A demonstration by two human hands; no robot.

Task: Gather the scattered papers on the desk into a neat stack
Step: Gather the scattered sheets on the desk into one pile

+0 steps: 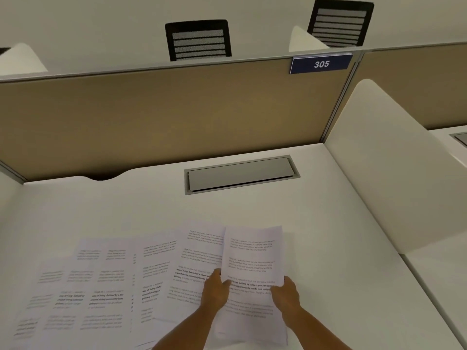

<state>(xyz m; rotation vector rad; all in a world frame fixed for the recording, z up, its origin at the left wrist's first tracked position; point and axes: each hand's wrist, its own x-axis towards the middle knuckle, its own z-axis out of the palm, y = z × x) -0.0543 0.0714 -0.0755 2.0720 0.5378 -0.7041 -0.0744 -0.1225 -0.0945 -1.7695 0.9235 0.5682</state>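
Several printed white sheets lie fanned across the near part of the white desk (316, 223). The rightmost sheet (252, 253) is lifted a little and held at both side edges. My left hand (214, 291) pinches its left edge; my right hand (285, 294) grips its right edge. Just left of it lies an overlapping tilted sheet (199, 251), and further left the other sheets (96, 281) spread toward the desk's front left, blurred. The lower ends of the papers run out of view at the bottom.
A grey cable hatch (240, 174) is set into the desk behind the papers. A tan partition (164, 114) with a blue "305" sign (321, 63) closes the back. A white side divider (394, 168) stands at the right. Two black chairs (198, 40) show beyond.
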